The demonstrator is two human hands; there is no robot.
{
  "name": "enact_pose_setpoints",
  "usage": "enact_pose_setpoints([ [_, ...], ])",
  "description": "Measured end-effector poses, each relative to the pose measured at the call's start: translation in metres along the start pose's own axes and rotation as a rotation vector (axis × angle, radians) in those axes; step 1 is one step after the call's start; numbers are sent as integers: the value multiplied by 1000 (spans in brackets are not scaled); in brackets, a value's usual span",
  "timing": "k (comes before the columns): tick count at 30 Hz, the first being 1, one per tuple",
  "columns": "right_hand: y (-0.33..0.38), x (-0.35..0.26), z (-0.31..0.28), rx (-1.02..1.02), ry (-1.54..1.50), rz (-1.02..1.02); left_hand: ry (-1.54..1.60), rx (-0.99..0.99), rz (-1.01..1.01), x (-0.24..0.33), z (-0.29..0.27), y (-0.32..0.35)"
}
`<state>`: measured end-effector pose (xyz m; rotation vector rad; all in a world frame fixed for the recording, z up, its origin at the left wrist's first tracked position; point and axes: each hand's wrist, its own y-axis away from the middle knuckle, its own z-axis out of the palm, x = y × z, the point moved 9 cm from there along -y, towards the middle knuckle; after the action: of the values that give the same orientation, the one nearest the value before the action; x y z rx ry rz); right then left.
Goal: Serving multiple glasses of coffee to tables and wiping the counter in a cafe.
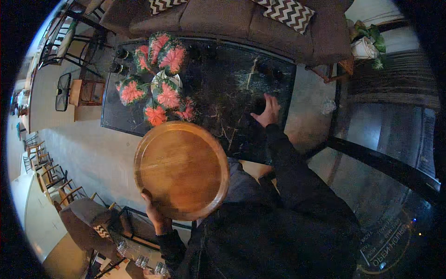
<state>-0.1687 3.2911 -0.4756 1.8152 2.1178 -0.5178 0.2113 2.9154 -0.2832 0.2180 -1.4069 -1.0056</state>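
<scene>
1. Grey, smooth floor [104, 151] surrounds the working place, and the light is rather dim.
2. Nearest, the left hand [157, 215] holds the round, brown wooden tray [181, 169] at its lower-left rim, thumb on the edge; the fingers underneath are hidden. Because this support is one-sided, I think a broad palm below and a level wrist would serve best.
3. Farther, the right hand [268, 112] is wide, fingers spread, over the black, pale-veined rectangular table [204, 102]. I cannot tell whether it touches the surface. Slow, low reaching is probably safest.
4. Past the tray's far rim stands the pink-and-green leafy plant [168, 96] in a round white pot [174, 81]; some space from its leaves seems wise.
5. Farthest is the long brown sofa [209, 22] with zigzag-patterned cushions [291, 16].
</scene>
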Motion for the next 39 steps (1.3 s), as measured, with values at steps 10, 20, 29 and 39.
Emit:
enact_pose_setpoints([
  [10, 109, -226, -14, -864, -1770, 512, 142, -70, 46, 14, -10, -1],
  [20, 135, -415, 8, -1143, -1381, 173, 255, 172, 265, 60, -141, -25],
  [29, 190, -640, 70, -1341, -1385, 94, 63, 422, 568, 196, -307, -50],
  [39, 181, -872, 146, -1373, -1313, -153, 154, 506, 744, 337, -419, -138],
])
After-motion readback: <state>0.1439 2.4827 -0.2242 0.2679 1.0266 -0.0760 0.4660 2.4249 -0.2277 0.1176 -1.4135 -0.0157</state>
